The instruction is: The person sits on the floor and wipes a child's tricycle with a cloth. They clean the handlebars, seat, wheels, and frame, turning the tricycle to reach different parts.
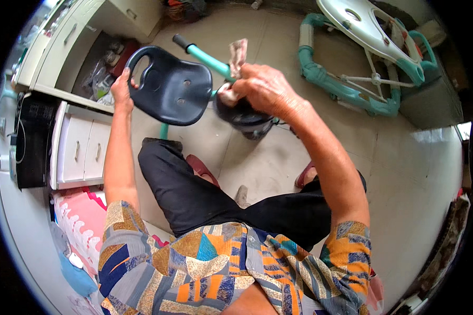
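Note:
My left hand (123, 90) is closed around the cut-out back handle of a black plastic seat (181, 97). The seat belongs to what looks like a child's tricycle, with a teal tube frame (209, 61) and a black end grip (181, 42). Bunched in my right hand (268, 90) is a pale, brownish cloth (238, 52), pressed against the teal tube right of the seat. My right fingertips are partly hidden in its folds. Below that hand sits a rounded black part (247, 116), partly covered and blurred; I cannot tell its kind.
A teal and white baby walker (347, 86) leans at the upper right beside a grey box (441, 102). White drawers (84, 149) and a black appliance (35, 139) stand at left. My legs in black trousers (194, 194) are spread below the tricycle. Pink patterned fabric (79, 220) lies at lower left.

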Demonstrator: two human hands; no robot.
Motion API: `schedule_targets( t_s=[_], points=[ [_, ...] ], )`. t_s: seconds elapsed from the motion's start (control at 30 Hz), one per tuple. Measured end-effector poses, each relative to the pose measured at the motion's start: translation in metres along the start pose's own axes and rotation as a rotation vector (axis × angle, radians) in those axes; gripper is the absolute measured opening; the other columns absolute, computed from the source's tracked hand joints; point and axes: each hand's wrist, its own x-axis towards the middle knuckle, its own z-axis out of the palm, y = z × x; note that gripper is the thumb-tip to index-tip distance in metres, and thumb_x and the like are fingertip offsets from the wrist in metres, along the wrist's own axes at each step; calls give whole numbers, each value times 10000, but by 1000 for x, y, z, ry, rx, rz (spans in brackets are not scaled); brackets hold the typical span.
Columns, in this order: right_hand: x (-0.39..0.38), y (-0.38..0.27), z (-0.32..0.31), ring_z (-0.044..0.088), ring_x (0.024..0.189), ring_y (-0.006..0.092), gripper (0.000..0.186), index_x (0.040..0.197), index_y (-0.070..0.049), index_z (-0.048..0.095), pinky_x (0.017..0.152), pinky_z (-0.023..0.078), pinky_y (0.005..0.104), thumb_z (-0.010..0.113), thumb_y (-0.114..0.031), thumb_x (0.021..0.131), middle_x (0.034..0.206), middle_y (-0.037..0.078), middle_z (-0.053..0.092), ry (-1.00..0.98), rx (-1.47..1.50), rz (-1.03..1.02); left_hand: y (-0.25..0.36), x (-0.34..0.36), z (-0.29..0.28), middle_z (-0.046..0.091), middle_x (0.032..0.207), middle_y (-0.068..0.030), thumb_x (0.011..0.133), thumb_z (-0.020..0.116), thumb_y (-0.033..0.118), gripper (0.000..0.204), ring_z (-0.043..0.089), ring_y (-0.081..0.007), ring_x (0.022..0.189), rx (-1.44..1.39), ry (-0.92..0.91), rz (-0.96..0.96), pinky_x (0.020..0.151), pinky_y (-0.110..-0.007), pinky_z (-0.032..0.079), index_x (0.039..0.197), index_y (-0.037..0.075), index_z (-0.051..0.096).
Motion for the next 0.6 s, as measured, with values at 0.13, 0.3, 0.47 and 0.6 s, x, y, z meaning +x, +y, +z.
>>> schedule_targets(
  t_s=[0.13,0.3,0.47,0.6],
  points=[
    [27,37,11,637,916,265,134,851,-136,745,852,527,400,635,-213,850,891,91,606,60,-219,39,-12,2,24,552,653,-36,893,701,274,267,526,-137,525,-138,55,5,502,-292,488,896,17,624],
    [40,83,-10,664,947,266,148,997,-95,709,796,558,380,574,-116,940,1043,103,683,526,-34,162,-23,-7,85,537,595,-60,922,640,274,276,512,-154,478,-186,119,118,474,-298,473,828,26,566],
    [-10,78,-42,621,782,110,164,1031,-40,692,642,516,296,592,-148,957,829,47,669,831,524,497,-18,-21,134,522,593,-57,943,603,266,283,489,-147,480,-238,240,114,485,-294,436,871,4,525],
    [-57,40,-1,594,693,96,134,985,-40,703,570,474,290,616,-112,915,775,47,636,761,766,907,-14,-32,160,519,607,-49,947,593,260,281,482,-144,488,-244,330,103,499,-288,432,878,-3,521]
  ],
)
